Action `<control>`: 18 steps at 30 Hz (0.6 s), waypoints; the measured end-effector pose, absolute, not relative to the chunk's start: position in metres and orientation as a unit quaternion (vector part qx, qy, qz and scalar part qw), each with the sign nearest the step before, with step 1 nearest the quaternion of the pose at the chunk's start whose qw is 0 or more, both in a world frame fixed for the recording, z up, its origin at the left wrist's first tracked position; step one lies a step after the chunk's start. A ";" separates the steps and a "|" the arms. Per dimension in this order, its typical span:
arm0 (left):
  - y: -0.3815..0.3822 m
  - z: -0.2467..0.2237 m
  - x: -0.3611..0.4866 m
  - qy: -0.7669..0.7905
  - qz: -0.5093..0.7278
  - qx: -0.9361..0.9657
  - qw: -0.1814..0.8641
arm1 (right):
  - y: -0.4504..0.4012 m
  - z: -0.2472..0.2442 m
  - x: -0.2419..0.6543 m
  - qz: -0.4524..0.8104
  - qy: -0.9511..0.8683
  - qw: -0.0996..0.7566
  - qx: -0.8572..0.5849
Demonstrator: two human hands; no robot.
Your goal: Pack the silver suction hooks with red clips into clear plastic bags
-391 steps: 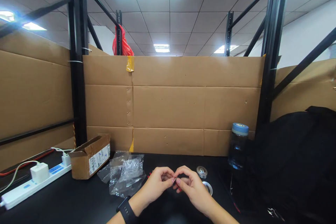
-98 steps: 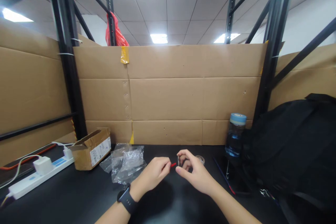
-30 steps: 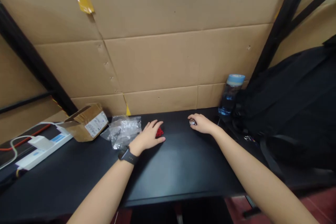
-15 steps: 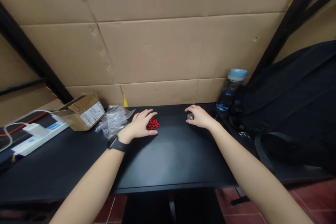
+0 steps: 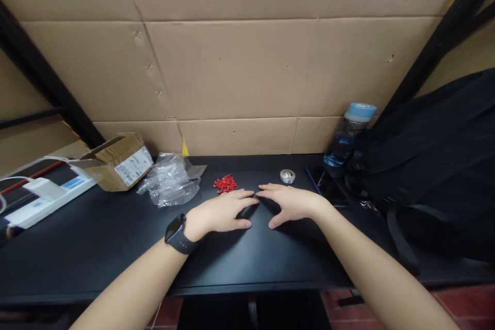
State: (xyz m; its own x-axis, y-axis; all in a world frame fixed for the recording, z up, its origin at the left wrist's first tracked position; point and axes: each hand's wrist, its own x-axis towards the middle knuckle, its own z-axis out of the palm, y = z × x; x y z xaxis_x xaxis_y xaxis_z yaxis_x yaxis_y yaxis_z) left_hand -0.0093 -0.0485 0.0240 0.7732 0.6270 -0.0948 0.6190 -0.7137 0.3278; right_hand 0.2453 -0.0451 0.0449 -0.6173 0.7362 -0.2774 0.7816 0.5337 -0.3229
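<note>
My left hand [image 5: 228,211], with a dark watch on the wrist, hovers over or rests on the black table [image 5: 232,263], fingers spread and holding nothing. Facing it, my right hand [image 5: 288,202] has its fingers apart and nothing between them. The fingertips of both hands nearly meet. A pile of small red pieces [image 5: 225,183] lies just beyond my left hand. Behind my right hand sits a round silver metal object [image 5: 287,176].
Crumpled clear plastic bags [image 5: 172,178], an open cardboard box [image 5: 124,162] and a white power strip [image 5: 42,203] are at the left. To the right are a dark phone [image 5: 327,185], a blue-capped bottle [image 5: 350,134] and a black backpack [image 5: 436,165]. Cardboard lines the back.
Both hands have come nearer to me and closer together. My left hand has left the red pieces, and my right hand has left the silver object. The view has shifted slightly.
</note>
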 end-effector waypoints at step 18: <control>-0.054 0.024 -0.008 0.344 -0.009 0.930 0.131 | -0.034 0.040 0.250 -0.026 0.883 -0.070 0.463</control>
State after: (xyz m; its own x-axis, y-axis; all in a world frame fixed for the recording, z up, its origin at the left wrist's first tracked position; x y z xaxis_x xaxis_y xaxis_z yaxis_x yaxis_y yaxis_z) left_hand -0.0077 -0.0541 0.0243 0.7636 0.6369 -0.1058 0.6414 -0.7295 0.2376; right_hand 0.2504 -0.0342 0.0395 -0.5614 0.8216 0.0989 0.8143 0.5698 -0.1108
